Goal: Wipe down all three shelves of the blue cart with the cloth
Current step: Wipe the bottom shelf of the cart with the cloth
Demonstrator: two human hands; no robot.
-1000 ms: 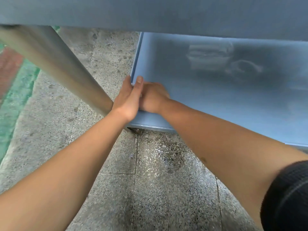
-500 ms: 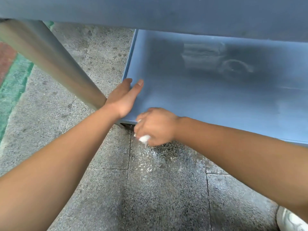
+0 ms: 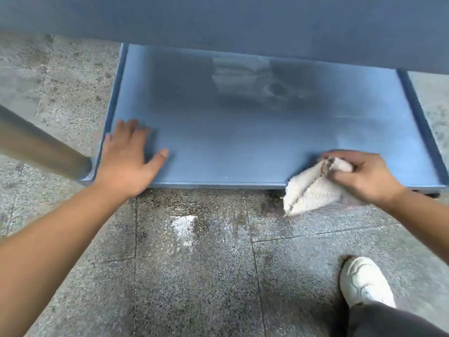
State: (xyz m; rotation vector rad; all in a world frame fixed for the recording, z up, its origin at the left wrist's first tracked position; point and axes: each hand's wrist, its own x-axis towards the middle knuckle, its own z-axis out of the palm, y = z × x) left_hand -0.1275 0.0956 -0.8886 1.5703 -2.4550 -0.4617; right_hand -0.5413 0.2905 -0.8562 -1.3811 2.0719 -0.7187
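**Cloth at the front edge of the bottom shelf**

The left hand (image 3: 126, 156) lay flat and spread on the shelf (image 3: 243, 147), its grip wide and holding nothing; it looked placed there to brace the body and steady the cart while crouching; just left of it stood the cart's metal leg (image 3: 43, 149). Well to the right, the right hand (image 3: 362, 173) had its grip closed on the cloth (image 3: 311, 190), fingers bunching one end so the rest hung free; the cloth drooped below and left of that grip, over the shelf's front lip and above the floor (image 3: 194, 263), probably at the end of a stroke carrying dirt off the edge. The cloth was white, thick and nubbly, folded into two lobes, with dark soiling by the fingers; the shelf was blue, dully reflective, low-rimmed at both sides; pale residue marked the floor below; a white shoe (image 3: 364, 280) stood beneath the right hand.
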